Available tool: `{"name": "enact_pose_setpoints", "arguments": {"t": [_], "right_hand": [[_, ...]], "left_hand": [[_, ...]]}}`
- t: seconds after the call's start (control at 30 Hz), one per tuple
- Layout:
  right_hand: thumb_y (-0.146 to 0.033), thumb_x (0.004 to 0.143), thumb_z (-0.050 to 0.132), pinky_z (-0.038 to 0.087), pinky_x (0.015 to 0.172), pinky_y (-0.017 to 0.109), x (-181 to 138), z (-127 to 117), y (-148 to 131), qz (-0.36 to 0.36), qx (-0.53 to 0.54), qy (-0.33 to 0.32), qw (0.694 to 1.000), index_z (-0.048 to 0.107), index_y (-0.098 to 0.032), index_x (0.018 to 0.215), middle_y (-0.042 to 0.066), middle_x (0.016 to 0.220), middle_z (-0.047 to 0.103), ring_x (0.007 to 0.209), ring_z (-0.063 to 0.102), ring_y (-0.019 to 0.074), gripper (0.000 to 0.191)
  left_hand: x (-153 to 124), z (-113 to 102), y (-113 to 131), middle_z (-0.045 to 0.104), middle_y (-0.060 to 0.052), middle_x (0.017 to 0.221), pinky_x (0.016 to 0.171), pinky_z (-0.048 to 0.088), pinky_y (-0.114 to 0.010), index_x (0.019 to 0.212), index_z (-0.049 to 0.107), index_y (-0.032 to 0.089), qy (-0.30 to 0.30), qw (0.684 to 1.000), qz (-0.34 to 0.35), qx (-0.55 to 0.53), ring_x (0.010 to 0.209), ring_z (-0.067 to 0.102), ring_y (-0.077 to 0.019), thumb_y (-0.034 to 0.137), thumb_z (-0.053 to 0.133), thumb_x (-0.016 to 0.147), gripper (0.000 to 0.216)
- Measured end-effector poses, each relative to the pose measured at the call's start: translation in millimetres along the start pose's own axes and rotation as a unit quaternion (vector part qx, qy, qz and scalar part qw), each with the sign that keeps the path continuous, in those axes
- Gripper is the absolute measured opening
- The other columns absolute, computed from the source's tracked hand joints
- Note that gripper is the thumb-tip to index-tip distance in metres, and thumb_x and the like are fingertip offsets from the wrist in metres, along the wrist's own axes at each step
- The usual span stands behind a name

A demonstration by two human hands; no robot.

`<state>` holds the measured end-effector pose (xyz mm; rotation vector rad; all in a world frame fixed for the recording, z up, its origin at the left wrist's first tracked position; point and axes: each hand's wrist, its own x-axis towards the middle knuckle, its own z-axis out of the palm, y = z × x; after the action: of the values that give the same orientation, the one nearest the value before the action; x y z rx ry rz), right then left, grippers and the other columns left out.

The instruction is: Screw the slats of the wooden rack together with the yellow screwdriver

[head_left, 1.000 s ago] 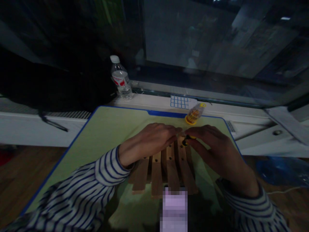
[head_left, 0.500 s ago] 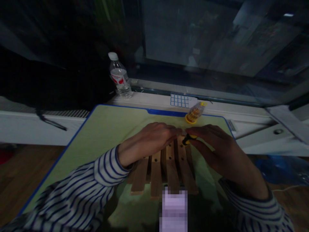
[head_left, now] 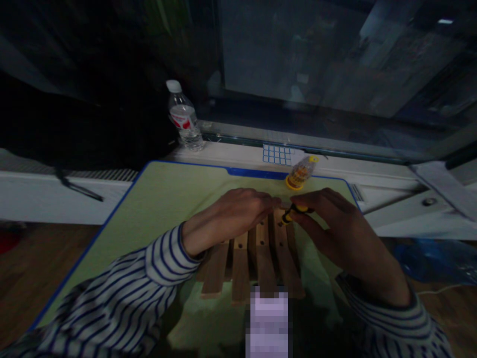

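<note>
A slatted wooden piece [head_left: 241, 278] lies on the small table, its several light slats dotted with dark screw heads or holes. My left hand [head_left: 238, 211] is laid across its far part, fingers bent over the slats and pointing right; the fingertips' undersides are hidden. In my right hand [head_left: 331, 223], a short yellow-and-black screwdriver [head_left: 294, 213] is pinched between thumb and fingers. The screwdriver leans, with its lower end by a dark spot on the rightmost slats. The fingertips of both hands are close together at the far edge of the wood.
Behind the hands stands a clear tapered bottle with yellow ends [head_left: 300, 174]. A water bottle [head_left: 185, 122] and a blue-gridded sheet [head_left: 276, 154] are on the white sill by the window. The pale green table [head_left: 160, 194] has a blue rim. Blue plastic [head_left: 428, 258] lies at the right.
My right hand has shifted its grip on the screwdriver, and more of the yellow-and-black handle shows between the fingers. My left hand and the wood have stayed nearly still.
</note>
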<state>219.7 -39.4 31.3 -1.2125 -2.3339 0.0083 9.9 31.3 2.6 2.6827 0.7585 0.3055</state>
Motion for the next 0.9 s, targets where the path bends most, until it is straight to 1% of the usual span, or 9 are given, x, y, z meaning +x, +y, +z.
{"name": "enact_pose_setpoints", "arguments": {"t": [0.13,0.3,0.47,0.53,0.7,0.9], "right_hand": [[-0.022,0.089,0.058,0.051,0.078,0.037,-1,-1,0,0.000,-0.006,0.003,1.000,0.054,-0.021,0.106,0.007,0.098,0.066,0.093,0.061,0.0214,0.018],[-0.021,0.088,0.059,0.052,0.078,0.040,-1,-2,-2,0.008,-0.016,0.000,1.000,0.055,-0.020,0.105,0.007,0.097,0.066,0.093,0.061,0.0236,0.018],[-0.022,0.089,0.057,0.052,0.077,0.038,2,2,-8,0.012,0.009,0.010,1.000,0.056,-0.019,0.104,0.008,0.098,0.068,0.091,0.063,0.0220,0.015],[-0.023,0.090,0.055,0.053,0.078,0.038,4,2,-11,0.015,0.018,0.012,1.000,0.057,-0.017,0.104,0.009,0.099,0.068,0.092,0.064,0.0215,0.015],[-0.024,0.091,0.054,0.052,0.083,0.037,4,-1,-12,0.017,0.035,0.002,0.999,0.058,-0.016,0.111,0.009,0.105,0.069,0.098,0.064,0.0205,0.021],[-0.017,0.090,0.053,0.052,0.085,0.035,1,-6,-13,0.007,0.050,-0.021,0.998,0.054,-0.017,0.123,0.008,0.112,0.069,0.100,0.064,0.0190,0.033]], "left_hand": [[0,-1,0,0.068,-0.005,0.111,0.088,0.047,-0.030,0.121,0.058,0.023,-0.006,1.000,-0.006,0.008,0.104,0.063,-0.0186,0.022,0.038,0.098,0.031],[0,-1,1,0.067,-0.005,0.114,0.087,0.048,-0.030,0.119,0.058,0.023,-0.008,1.000,-0.013,0.011,0.105,0.063,-0.0188,0.021,0.037,0.098,0.030],[1,1,0,0.067,-0.006,0.114,0.086,0.048,-0.030,0.123,0.055,0.023,-0.004,1.000,-0.006,0.024,0.104,0.063,-0.0185,0.020,0.038,0.097,0.031],[1,2,0,0.066,-0.006,0.114,0.087,0.048,-0.031,0.121,0.056,0.022,0.000,1.000,-0.004,0.030,0.103,0.063,-0.0188,0.021,0.041,0.096,0.029],[2,2,2,0.066,-0.005,0.114,0.088,0.048,-0.033,0.119,0.057,0.021,0.007,0.999,0.008,0.039,0.102,0.062,-0.0200,0.024,0.043,0.096,0.027],[1,-1,4,0.066,-0.005,0.112,0.089,0.047,-0.033,0.114,0.058,0.020,-0.004,1.000,-0.002,0.021,0.103,0.062,-0.0193,0.023,0.042,0.096,0.024]]}}
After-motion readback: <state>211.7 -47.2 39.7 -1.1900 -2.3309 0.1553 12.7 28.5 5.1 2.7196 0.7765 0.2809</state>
